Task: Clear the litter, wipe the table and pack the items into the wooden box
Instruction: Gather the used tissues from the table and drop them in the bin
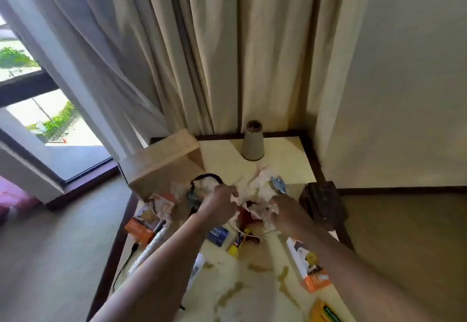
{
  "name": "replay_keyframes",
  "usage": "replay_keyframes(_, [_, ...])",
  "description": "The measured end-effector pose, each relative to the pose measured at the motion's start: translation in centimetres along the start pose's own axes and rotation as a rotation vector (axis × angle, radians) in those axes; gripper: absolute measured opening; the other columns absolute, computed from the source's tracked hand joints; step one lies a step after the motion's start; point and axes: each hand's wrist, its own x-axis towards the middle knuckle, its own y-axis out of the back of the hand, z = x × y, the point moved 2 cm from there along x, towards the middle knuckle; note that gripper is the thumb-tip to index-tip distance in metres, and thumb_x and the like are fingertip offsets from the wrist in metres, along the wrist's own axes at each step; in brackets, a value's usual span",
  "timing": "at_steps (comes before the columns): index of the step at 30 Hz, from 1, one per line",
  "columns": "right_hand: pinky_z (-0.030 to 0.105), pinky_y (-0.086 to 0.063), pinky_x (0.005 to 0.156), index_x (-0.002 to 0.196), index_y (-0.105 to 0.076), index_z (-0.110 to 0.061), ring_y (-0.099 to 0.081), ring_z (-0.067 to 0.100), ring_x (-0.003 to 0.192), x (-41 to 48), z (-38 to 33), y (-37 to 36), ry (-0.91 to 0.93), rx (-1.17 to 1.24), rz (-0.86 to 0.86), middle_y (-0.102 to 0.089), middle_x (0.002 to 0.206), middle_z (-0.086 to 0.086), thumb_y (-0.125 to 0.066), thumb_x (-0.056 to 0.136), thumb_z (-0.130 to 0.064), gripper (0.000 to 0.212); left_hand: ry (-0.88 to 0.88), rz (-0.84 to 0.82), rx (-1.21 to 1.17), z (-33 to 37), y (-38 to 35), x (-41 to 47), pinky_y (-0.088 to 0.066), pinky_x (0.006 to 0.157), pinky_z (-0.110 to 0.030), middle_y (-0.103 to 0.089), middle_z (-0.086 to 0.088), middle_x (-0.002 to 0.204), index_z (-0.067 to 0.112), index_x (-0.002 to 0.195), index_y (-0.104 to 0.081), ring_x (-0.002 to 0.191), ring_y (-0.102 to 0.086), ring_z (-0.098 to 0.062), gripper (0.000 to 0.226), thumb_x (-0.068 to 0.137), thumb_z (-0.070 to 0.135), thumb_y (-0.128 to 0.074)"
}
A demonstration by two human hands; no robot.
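- The left hand (pixel 217 201) is seen from the back, its fingers curled down and pinching the near edge of the crumpled white paper (pixel 255 190)
- The right hand (pixel 284 211) is also knuckles-up, its fingers bent into the same paper heap and closed on a fold; the blur hides the fingertips
- Both forearms reach in from 6 o'clock and draw together, so the hands sit close side by side with the paper bunched between them
- The paper lies mid-table (pixel 285 154), over something red
- The pale wooden box (pixel 164 162) stands at 10 o'clock from the hands, at the table's far left corner
- A crumpled foil wrapper (pixel 278 184) touches the paper at 1 o'clock
- A dark brown block (pixel 321 202) sits at 3 o'clock on the right edge
- A grey cone vase (pixel 252 144) stands at 12 o'clock near the curtain (pixel 214 51)
- Orange-and-white cartons lie at 8 o'clock (pixel 141 227) and 5 o'clock (pixel 308 264)
- A yellow tube (pixel 237 243) and a blue packet (pixel 218 235) lie at 6 o'clock between the forearms
- Brown spill stains (pixel 283 280) mark the near tabletop
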Motion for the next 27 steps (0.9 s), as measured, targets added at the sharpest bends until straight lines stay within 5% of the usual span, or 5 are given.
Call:
replay_keyframes(4, [0.040, -0.051, 0.089, 0.137, -0.053, -0.015, -0.053, 0.036, 0.123, 2.2, 1.6, -3.6, 0.004, -0.046, -0.084, -0.052, 0.133, 0.014, -0.051, 0.088, -0.039, 0.054, 0.162, -0.133, 0.110, -1.0, -4.5, 2.5, -0.057, 0.085, -0.046, -0.030, -0.009, 0.151, 0.026, 0.144, -0.042, 0.122, -0.055, -0.035, 0.053, 0.094, 0.031, -0.057])
replay_keyframes(9, [0.044, -0.058, 0.075, 0.124, -0.065, 0.000, -0.064, 0.042, 0.093, 4.2, 3.2, -7.1, 0.016, 0.032, 0.007, -0.061, 0.110, 0.025, -0.042, 0.079, -0.050, 0.071, 0.193, -0.011, 0.167, -2.3, -8.2, 4.0, -0.058, 0.075, -0.044, -0.042, -0.008, 0.134, 0.022, 0.120, -0.053, 0.106, -0.061, -0.034, 0.028, 0.095, 0.035, -0.053])
replay_keyframes(16, [0.036, -0.055, 0.082, 0.109, -0.068, -0.021, -0.066, 0.024, 0.097, 5.1, 4.2, -6.1, 0.014, 0.152, -0.015, -0.068, 0.105, 0.004, -0.053, 0.087, -0.006, 0.031, 0.257, 0.153, -0.090, -2.6, -8.0, 3.4, -0.037, 0.054, -0.030, -0.066, -0.009, 0.090, 0.023, 0.066, -0.044, 0.070, -0.054, -0.018, 0.030, 0.093, 0.015, -0.054])
replay_keyframes(22, [0.042, -0.057, 0.074, 0.113, -0.069, -0.016, -0.062, 0.027, 0.095, 6.9, 4.1, -1.3, 0.045, 0.149, 0.267, -0.067, 0.103, 0.009, -0.054, 0.091, -0.011, 0.027, 0.176, 0.493, -0.152, -0.8, -6.1, 4.0, -0.047, 0.069, -0.038, -0.054, -0.002, 0.104, 0.011, 0.098, -0.059, 0.089, -0.054, -0.021, 0.017, 0.103, 0.019, -0.044])
replay_keyframes(27, [0.044, -0.050, 0.082, 0.135, -0.055, -0.017, -0.050, 0.034, 0.107, 9.7, 4.9, -0.7, -0.088, -0.110, 0.155, -0.054, 0.116, 0.017, -0.051, 0.086, -0.006, 0.050, -0.020, 0.394, 0.089, 2.2, -5.3, 6.8, -0.055, 0.066, -0.041, -0.065, -0.003, 0.103, 0.018, 0.111, -0.065, 0.087, -0.064, -0.023, 0.022, 0.100, 0.018, -0.045])
